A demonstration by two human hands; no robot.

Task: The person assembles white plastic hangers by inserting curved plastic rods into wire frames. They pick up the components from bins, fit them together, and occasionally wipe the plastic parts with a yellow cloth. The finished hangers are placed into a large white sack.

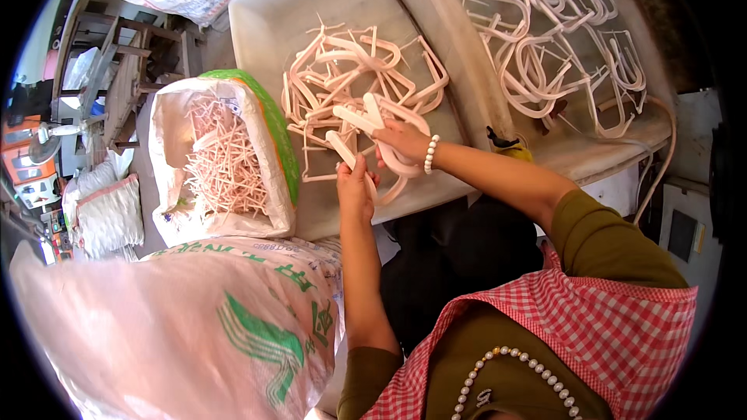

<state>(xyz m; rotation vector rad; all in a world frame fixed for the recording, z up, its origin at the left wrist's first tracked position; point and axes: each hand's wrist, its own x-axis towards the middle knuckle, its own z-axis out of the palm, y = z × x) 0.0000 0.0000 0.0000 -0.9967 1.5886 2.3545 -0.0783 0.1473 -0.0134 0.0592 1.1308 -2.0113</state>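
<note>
My left hand (355,189) is closed round a pale pink curved plastic piece (339,146), whose blunt end sticks up past the fingers. Just to its right, my right hand (405,142) grips several more pink U-shaped plastic pieces (355,119), their arms fanning out and their bends passing under the palm. The two hands are close together over the near part of a shallow pale tray (261,35). Beyond them lies a tangled pile of pink moulded pieces (334,70), some with thin runners attached.
An open sack (167,163) full of thin pink plastic sticks (226,167) stands left of the tray. A large printed sack (179,303) bulges at the near left. Right of a divider (459,39), whitish moulded frames (537,70) lie heaped. A dark rod (424,31) leans beside the pile.
</note>
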